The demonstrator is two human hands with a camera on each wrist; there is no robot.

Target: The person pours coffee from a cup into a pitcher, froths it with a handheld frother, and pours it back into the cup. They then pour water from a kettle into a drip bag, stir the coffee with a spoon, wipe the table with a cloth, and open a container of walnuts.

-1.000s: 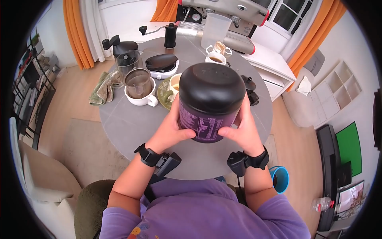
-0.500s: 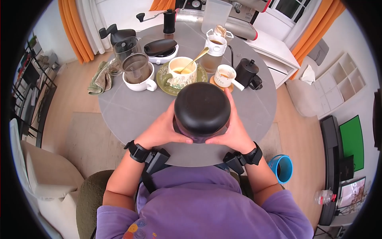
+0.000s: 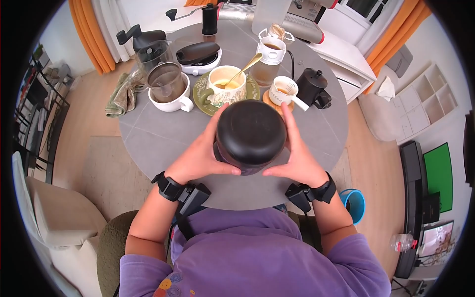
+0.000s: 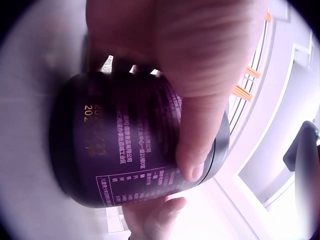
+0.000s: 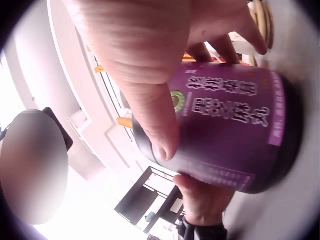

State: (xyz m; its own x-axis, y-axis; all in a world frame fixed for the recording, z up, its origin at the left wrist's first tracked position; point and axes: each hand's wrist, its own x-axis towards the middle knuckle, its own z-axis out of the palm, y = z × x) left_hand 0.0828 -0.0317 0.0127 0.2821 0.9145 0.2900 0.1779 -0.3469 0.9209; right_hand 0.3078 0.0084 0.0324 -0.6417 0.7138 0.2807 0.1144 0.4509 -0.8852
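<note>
A purple jar with a wide black lid stands upright near the front of the round grey table. My left hand curves round its left side, thumb laid along the label in the left wrist view. On the other side my right hand is spread, with a gap of tabletop between its palm and the jar. Its fingers stretch out fairly straight in the right wrist view. Just beyond the jar are a patterned cup with a gold spoon and a small white handled cup.
A large white cup bears a mesh-like filter at the left. Behind are a scale and a hand grinder. A black lidded pot stands right. A cloth hangs at the table's left edge.
The jar has come down from close to the camera to the table, its lid now seen from above. Most recently my right hand has spread away from its side.
</note>
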